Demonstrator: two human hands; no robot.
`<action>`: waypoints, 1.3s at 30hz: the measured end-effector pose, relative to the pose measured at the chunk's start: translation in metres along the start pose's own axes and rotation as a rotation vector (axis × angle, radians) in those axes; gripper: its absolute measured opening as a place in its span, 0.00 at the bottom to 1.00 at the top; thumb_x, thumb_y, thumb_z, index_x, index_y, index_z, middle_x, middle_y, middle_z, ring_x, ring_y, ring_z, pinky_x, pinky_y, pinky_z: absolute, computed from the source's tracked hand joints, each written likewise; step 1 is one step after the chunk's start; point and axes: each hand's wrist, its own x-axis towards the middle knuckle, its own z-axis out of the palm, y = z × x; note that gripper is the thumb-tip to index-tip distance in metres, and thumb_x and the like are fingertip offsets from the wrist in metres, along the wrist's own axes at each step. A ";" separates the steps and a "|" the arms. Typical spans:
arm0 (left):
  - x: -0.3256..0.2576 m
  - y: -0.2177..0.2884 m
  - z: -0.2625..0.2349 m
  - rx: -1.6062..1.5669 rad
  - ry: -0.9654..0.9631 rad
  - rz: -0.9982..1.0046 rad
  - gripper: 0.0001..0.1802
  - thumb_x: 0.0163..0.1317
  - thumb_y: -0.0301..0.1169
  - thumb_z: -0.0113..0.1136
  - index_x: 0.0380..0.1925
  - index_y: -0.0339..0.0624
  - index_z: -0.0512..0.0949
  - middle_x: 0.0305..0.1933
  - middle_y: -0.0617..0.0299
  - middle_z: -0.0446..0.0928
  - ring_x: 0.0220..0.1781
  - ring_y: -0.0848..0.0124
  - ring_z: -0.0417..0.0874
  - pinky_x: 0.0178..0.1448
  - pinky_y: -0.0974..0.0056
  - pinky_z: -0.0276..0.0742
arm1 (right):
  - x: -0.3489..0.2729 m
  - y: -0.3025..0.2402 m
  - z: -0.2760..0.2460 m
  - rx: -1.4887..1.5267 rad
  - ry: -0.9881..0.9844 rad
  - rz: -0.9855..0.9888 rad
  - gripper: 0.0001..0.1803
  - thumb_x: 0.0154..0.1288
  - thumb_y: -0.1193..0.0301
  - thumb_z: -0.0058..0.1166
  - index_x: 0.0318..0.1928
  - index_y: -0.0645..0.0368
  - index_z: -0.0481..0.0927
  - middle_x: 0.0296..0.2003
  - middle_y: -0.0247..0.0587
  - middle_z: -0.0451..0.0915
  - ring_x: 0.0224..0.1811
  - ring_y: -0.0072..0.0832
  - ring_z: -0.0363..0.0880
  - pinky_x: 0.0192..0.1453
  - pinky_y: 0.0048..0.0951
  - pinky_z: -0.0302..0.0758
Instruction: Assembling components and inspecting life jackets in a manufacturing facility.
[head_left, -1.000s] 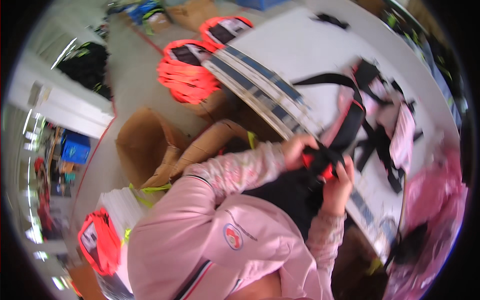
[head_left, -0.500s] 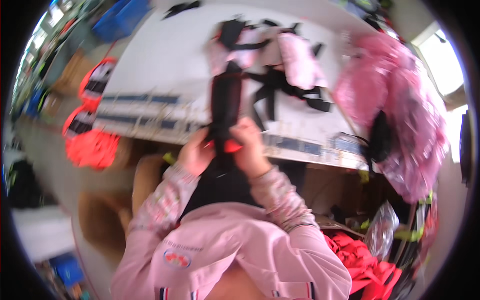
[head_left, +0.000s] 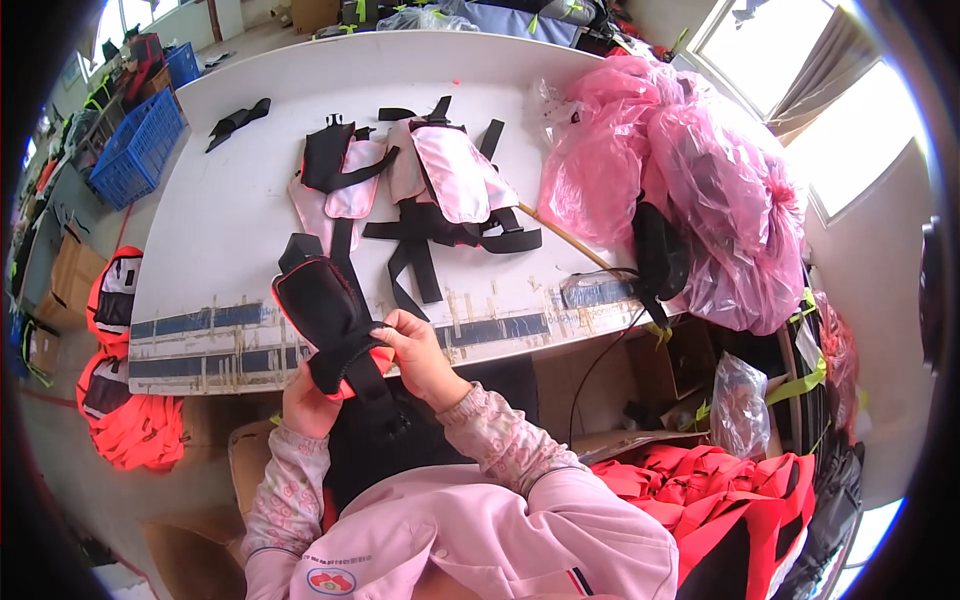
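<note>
- black pad [head_left: 325, 310] at centre: matt woven cloth, red edge
- bench [head_left: 230, 215]: smooth white top, taped front edge
- pink bags [head_left: 700, 190] upper right: glossy thin plastic

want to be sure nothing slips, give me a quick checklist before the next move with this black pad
1. Left hand under the black pad: ok, it supports the lower end.
2. Right hand on the pad: ok, fingers grip its edge.
3. Pad off the table: ok, held above the near edge.
4. Strap hanging from the pad: cannot tell whether it is caught below.
5. Pink pieces out of the way: ok, they lie farther back.
6. Pink bags: ok, apart from both hands.
</note>
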 end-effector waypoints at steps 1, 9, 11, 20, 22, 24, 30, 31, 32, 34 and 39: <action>0.001 0.001 0.003 0.001 -0.003 0.002 0.20 0.69 0.41 0.45 0.50 0.36 0.73 0.54 0.57 0.76 0.55 0.65 0.77 0.61 0.59 0.69 | -0.004 -0.011 0.006 0.053 -0.032 0.092 0.09 0.62 0.75 0.57 0.26 0.56 0.71 0.23 0.25 0.73 0.25 0.12 0.69 0.30 0.16 0.68; 0.000 0.019 0.002 -0.028 -0.038 0.161 0.19 0.70 0.41 0.42 0.45 0.37 0.74 0.49 0.55 0.78 0.54 0.62 0.76 0.64 0.55 0.67 | -0.012 -0.021 0.028 0.448 -0.406 0.189 0.14 0.64 0.60 0.55 0.30 0.52 0.67 0.26 0.26 0.71 0.28 0.16 0.69 0.36 0.20 0.68; 0.000 0.021 -0.008 -0.064 -0.033 0.141 0.18 0.70 0.41 0.43 0.44 0.39 0.75 0.49 0.55 0.77 0.55 0.62 0.76 0.64 0.56 0.67 | -0.012 -0.018 0.029 0.470 -0.446 0.181 0.14 0.65 0.59 0.54 0.31 0.52 0.67 0.27 0.26 0.72 0.30 0.16 0.69 0.37 0.20 0.68; -0.001 0.038 0.029 -0.129 -0.322 0.235 0.32 0.69 0.44 0.44 0.68 0.42 0.50 0.65 0.51 0.64 0.65 0.57 0.66 0.71 0.50 0.55 | -0.003 -0.023 0.031 0.215 -0.478 0.017 0.15 0.66 0.59 0.52 0.29 0.53 0.67 0.24 0.25 0.67 0.26 0.15 0.61 0.32 0.19 0.61; 0.000 0.041 0.030 -0.133 -0.299 0.257 0.31 0.69 0.44 0.43 0.67 0.41 0.53 0.64 0.50 0.65 0.65 0.56 0.66 0.71 0.50 0.55 | -0.002 -0.022 0.031 0.308 -0.499 0.067 0.15 0.66 0.58 0.52 0.30 0.54 0.68 0.24 0.25 0.68 0.26 0.15 0.63 0.33 0.20 0.63; -0.001 0.044 0.018 -0.010 -0.207 0.173 0.28 0.69 0.44 0.43 0.63 0.40 0.60 0.62 0.52 0.68 0.62 0.59 0.70 0.69 0.52 0.59 | -0.002 -0.022 0.036 0.412 -0.475 0.133 0.16 0.65 0.56 0.52 0.32 0.54 0.69 0.26 0.27 0.71 0.28 0.17 0.68 0.35 0.21 0.66; 0.016 0.024 -0.008 0.003 0.020 0.207 0.21 0.69 0.40 0.43 0.55 0.38 0.69 0.54 0.55 0.75 0.51 0.66 0.78 0.56 0.59 0.73 | 0.007 -0.033 0.029 -0.335 -0.102 0.050 0.09 0.68 0.65 0.50 0.38 0.57 0.76 0.26 0.24 0.73 0.25 0.13 0.69 0.28 0.18 0.68; 0.023 0.020 -0.025 -0.122 -0.042 0.205 0.20 0.69 0.40 0.44 0.54 0.38 0.70 0.53 0.56 0.76 0.51 0.66 0.79 0.56 0.59 0.73 | 0.008 -0.030 0.023 -0.392 -0.055 0.096 0.10 0.68 0.66 0.49 0.39 0.59 0.76 0.27 0.26 0.74 0.24 0.13 0.68 0.26 0.18 0.66; 0.026 0.017 -0.012 -0.105 -0.078 0.172 0.20 0.69 0.40 0.45 0.52 0.38 0.71 0.53 0.56 0.76 0.51 0.66 0.78 0.56 0.59 0.73 | 0.009 -0.025 0.010 -0.497 -0.043 0.064 0.10 0.68 0.66 0.49 0.39 0.60 0.76 0.27 0.28 0.74 0.24 0.14 0.70 0.26 0.18 0.67; 0.030 0.012 0.021 -0.041 -0.025 0.124 0.19 0.69 0.41 0.45 0.50 0.38 0.72 0.52 0.57 0.76 0.52 0.65 0.78 0.56 0.58 0.74 | 0.017 -0.015 -0.009 -0.590 -0.031 0.044 0.11 0.69 0.66 0.48 0.39 0.62 0.75 0.28 0.30 0.76 0.26 0.16 0.73 0.28 0.18 0.70; 0.015 0.011 0.010 0.066 -0.002 0.089 0.20 0.70 0.41 0.44 0.50 0.38 0.72 0.52 0.57 0.76 0.53 0.65 0.77 0.57 0.57 0.73 | 0.013 -0.020 0.004 0.050 -0.050 0.213 0.14 0.72 0.63 0.41 0.42 0.63 0.72 0.36 0.39 0.80 0.35 0.26 0.81 0.40 0.27 0.79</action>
